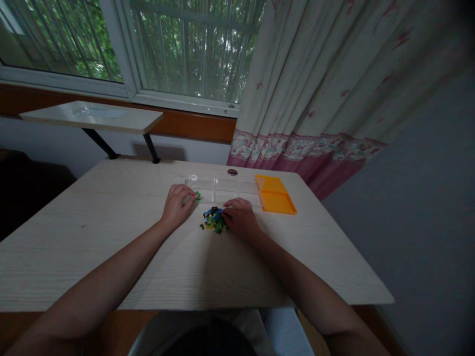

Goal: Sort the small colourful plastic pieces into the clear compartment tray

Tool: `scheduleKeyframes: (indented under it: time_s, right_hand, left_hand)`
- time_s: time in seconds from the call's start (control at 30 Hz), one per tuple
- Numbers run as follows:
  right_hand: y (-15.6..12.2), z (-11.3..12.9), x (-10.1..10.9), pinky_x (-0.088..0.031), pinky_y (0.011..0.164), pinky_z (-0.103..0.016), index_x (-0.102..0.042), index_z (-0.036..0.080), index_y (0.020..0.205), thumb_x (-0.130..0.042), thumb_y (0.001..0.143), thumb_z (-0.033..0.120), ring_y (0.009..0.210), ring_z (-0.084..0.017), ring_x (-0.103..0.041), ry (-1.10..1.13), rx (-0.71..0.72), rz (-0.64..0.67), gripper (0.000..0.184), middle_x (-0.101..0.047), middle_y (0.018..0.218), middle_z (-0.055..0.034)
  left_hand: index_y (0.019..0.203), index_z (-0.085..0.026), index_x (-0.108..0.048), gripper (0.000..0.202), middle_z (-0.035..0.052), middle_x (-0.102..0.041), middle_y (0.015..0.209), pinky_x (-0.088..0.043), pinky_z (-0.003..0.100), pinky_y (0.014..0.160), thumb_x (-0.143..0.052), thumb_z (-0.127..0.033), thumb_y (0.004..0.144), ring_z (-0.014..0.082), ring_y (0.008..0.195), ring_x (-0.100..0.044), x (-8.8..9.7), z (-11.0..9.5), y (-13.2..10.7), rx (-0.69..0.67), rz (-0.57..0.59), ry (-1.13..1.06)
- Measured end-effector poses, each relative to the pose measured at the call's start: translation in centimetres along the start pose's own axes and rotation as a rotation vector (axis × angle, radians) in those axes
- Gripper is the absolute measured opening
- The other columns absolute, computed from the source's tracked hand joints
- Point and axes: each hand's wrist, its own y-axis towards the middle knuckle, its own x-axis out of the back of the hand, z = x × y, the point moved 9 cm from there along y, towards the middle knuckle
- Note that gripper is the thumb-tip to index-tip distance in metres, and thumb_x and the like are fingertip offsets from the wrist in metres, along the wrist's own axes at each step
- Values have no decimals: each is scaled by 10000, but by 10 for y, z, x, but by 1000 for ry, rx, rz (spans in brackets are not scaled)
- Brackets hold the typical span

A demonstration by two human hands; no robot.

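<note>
The left hand [178, 206] is at the near left part of a clear divided box [226, 185], with a bit of green [198, 196] right at its fingertips; whether it grips this is unclear. The right hand [242, 218] touches the right side of a pile [215, 222] of small blue, green, yellow and dark pieces on the pale table [111, 232]. An orange tray [279, 202] sits at the box's right end. Behind are a raised shelf [129, 120], a window [193, 54] and a flowered curtain [304, 89].
</note>
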Motion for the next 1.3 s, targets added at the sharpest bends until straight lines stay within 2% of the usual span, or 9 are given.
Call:
scheduleKeyframes:
  time_s: [0.2,0.33,0.6,1.3]
  right_hand:
    - [1,6,-5,-333,951,-404,-732,251,967,-623,886,246,1078,-226,-521,-18,48,39,136,-672,1134,-53]
    - [1,7,-1,-327,961,-415,-736,234,926,-648,879,327,1116,-244,-496,-37,-7,34,137,-653,1164,-70]
    - [3,14,-4,-343,946,-413,-726,233,995,-630,889,290,1107,-240,-507,-60,-46,71,154,-655,1166,-69]
    - [5,18,-10,-352,919,-380,-727,246,959,-631,876,242,1072,-219,-528,-16,-45,54,127,-670,1130,-46]
  left_hand:
    - [864,-204,-675,148,61,-670,907,-411,412,928,-594,-322,904,229,975,-554,-4,-1,0,-6,24,1]
    - [865,-216,-680,137,59,-665,916,-412,410,929,-588,-311,904,228,983,-549,-5,-2,-1,2,30,-20]
    - [869,-207,-686,145,61,-661,911,-416,410,926,-592,-313,901,226,970,-547,-4,-7,0,0,29,-32]
    - [871,-206,-681,123,57,-666,906,-414,405,924,-593,-289,894,221,953,-561,-6,-3,-1,-2,38,-10]
